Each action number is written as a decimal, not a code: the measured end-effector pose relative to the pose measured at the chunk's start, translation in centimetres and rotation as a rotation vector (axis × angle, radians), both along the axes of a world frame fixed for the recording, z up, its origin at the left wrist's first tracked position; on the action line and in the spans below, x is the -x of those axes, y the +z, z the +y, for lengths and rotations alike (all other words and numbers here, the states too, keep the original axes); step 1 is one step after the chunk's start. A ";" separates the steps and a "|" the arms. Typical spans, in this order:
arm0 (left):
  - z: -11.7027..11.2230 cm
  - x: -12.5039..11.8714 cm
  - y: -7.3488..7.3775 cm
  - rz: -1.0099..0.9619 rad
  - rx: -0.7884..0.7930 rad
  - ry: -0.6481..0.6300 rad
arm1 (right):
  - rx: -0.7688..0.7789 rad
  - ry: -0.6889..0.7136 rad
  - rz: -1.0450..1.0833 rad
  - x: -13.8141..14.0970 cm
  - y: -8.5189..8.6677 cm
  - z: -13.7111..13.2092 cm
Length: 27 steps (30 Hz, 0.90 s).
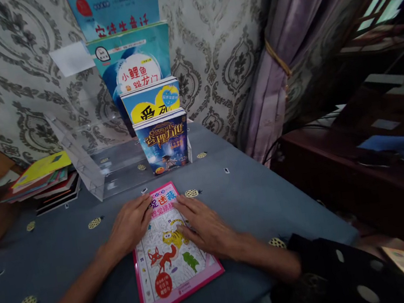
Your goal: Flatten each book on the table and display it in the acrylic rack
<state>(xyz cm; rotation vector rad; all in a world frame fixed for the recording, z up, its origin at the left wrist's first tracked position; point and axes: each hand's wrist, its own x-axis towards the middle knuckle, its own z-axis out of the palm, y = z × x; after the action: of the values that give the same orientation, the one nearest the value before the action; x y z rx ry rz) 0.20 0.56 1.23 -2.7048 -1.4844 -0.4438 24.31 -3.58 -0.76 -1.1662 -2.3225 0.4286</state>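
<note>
A pink-edged children's book (169, 262) with a fox and a tiger on its cover lies flat on the grey-blue tablecloth (262, 198). My left hand (131, 225) rests on the book's upper left edge, fingers stretched out. On the book's upper right part lies my right hand (203, 227), flat and spread. Just behind the book stands a clear acrylic tiered rack (90, 163) with several books upright in its right side; the front one is dark blue (163, 142), a yellow and blue one (151, 101) stands behind it.
A stack of thin books (45, 182) lies at the left of the table, topped by a yellow one. Patterned wallpaper backs the rack. A purple curtain (281, 69) hangs at the right, beside dark wooden furniture (360, 168). The table's right edge falls off near the curtain.
</note>
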 end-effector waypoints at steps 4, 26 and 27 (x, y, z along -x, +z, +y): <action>1.6 -2.7 -0.3 -0.012 0.055 -0.081 | 0.098 -0.011 0.193 -0.4 0.3 0.4; -11.6 -3.3 7.4 0.041 0.577 -0.610 | 0.143 -0.080 0.348 -0.5 0.4 0.9; -11.5 -2.4 6.9 -0.032 0.570 -0.542 | 0.131 -0.080 0.299 -0.5 0.3 0.8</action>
<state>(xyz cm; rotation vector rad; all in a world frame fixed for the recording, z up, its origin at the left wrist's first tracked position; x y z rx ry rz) 2.63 -10.94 8.12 -3.5703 -0.9627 -0.0616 24.78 -2.75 -0.46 -1.1627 -2.0098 0.6843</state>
